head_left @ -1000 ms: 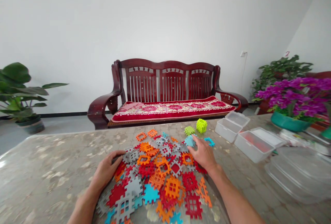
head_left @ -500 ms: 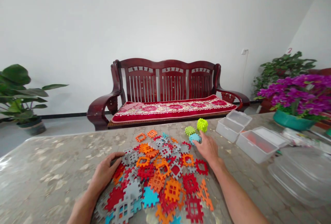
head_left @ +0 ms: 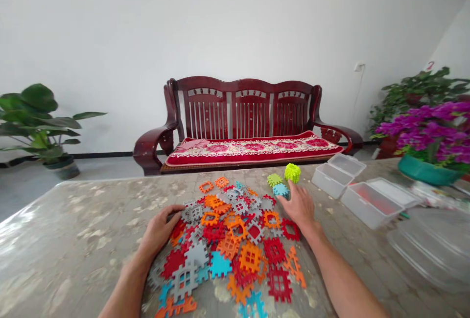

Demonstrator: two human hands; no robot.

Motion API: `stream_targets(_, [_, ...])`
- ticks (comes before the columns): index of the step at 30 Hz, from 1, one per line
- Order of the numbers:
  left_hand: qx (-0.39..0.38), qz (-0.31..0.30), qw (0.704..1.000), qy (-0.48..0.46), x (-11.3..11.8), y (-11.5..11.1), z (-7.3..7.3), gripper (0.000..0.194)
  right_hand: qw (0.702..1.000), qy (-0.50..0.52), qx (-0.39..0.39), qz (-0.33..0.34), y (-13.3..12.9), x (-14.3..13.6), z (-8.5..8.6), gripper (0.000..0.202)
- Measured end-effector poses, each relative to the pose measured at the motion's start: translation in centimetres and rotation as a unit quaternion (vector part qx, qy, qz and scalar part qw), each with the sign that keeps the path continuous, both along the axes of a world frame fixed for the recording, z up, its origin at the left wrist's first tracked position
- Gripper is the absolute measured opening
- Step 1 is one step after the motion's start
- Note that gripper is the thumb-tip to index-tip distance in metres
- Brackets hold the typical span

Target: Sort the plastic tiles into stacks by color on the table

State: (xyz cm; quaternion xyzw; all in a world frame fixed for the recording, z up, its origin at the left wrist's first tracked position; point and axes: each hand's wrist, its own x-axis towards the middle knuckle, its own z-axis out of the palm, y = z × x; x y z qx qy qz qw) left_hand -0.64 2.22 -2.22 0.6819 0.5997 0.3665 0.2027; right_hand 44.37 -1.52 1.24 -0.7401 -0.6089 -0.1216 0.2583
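Observation:
A spread pile of flat interlocking plastic tiles lies before me in grey, red, orange and blue, many with notched edges and window cut-outs. My left hand (head_left: 161, 230) rests at the pile's left edge, fingers stretched out beside the grey tiles (head_left: 193, 212) and thumb apart. My right hand (head_left: 300, 206) lies just behind the blue tile stack (head_left: 281, 190), with thumb and index finger spread near it. A green tile stack (head_left: 274, 179) stands beyond, and a lime-green stack (head_left: 293, 172) sits right by the index fingertip. Whether the fingertips touch these stacks is unclear.
Clear plastic boxes (head_left: 370, 209) with lids stand open on the right; one has something orange-red inside. Nearer are transparent containers (head_left: 436, 244) and a teal pot (head_left: 426, 170) of purple flowers. A wooden bench (head_left: 249, 107) stands behind the table.
The view has shifted, so the scene sits further right and slightly higher. Both hands keep nearly the same places relative to the tiles and stacks.

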Motion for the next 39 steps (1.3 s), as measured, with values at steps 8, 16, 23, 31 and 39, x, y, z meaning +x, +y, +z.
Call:
stream_targets(8, [0.006, -0.010, 1.000, -0.008, 0.8, -0.6, 0.8, 0.035, 0.953, 0.086, 0.013, 0.289, -3.3, -6.9, 1.2, 0.012])
stream_targets(16, [0.027, -0.014, 1.000, -0.004, 1.0, -0.8, 0.8, 0.031, 0.875, 0.030, -0.106, 0.471, -7.0, -14.4, 3.3, 0.048])
stream_targets(23, [0.015, -0.009, 1.000, -0.016, 1.1, -0.7, 0.9, 0.030, 0.874, -0.095, -0.161, 0.448, -7.5, -16.7, 3.9, 0.046])
stream_targets(31, [0.024, -0.013, 1.000, -0.015, 1.1, -0.7, 0.9, 0.030, 0.881, -0.027, -0.166, 0.443, -7.8, -16.9, 4.0, 0.036])
stream_targets(39, [0.014, -0.009, 1.000, -0.009, 0.9, -0.6, 1.0, 0.032, 0.803, 0.315, -0.162, 0.478, -6.1, -13.7, 4.8, 0.047])
